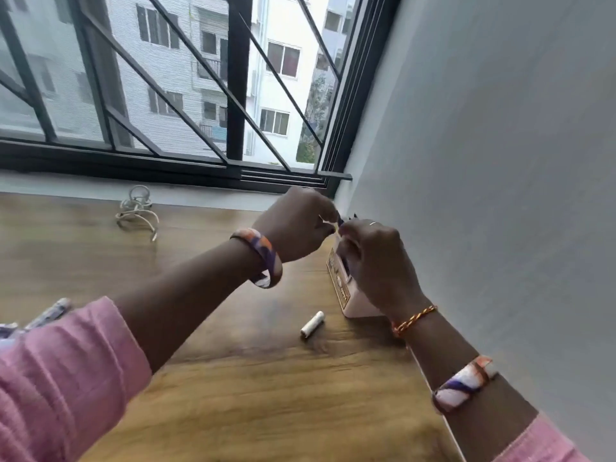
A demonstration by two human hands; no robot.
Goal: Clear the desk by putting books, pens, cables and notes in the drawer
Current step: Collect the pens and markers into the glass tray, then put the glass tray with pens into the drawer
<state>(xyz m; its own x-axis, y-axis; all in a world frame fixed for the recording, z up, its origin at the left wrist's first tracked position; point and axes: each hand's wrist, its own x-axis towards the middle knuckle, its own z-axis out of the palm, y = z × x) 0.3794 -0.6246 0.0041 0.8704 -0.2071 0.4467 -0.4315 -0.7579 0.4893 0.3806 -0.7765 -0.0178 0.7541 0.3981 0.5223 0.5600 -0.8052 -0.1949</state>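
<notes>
Both hands meet above a pale pink holder box point(346, 295) that stands on the wooden desk point(213, 368) against the right wall. My left hand point(293, 225) pinches a small dark pen tip point(340, 221) with curled fingers. My right hand point(376, 258) curls round the same spot over the box's top, and what it holds is mostly hidden. A white pen cap point(312, 324) lies on the desk just in front of the box. A coiled white cable point(137, 211) sits at the back left near the window sill.
A grey wall point(500, 195) runs along the desk's right edge. A barred window point(166, 95) stands behind the desk. Blurred pens or printed items point(46, 315) lie at the left edge, partly behind my pink sleeve.
</notes>
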